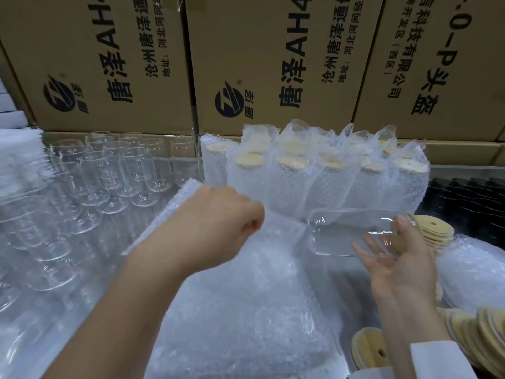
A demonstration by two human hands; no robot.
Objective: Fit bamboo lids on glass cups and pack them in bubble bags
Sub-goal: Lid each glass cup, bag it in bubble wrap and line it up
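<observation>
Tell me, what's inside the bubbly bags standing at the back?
Pale bamboo lids show through the tops of the bubble bags. Whatever sits under the lids is hidden by the bubbly wrap.

Printed cardboard boxes (109, 64) are standing along the back wall, and white foam blocks (11, 117) are sitting far left.

Glass cup (352, 233) (sideways) in right hand (396, 266)

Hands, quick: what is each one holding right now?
Left hand: closed, pinching the bubble bag on top of the pile.
Right hand: closed on a glass cup lying sideways.
</observation>
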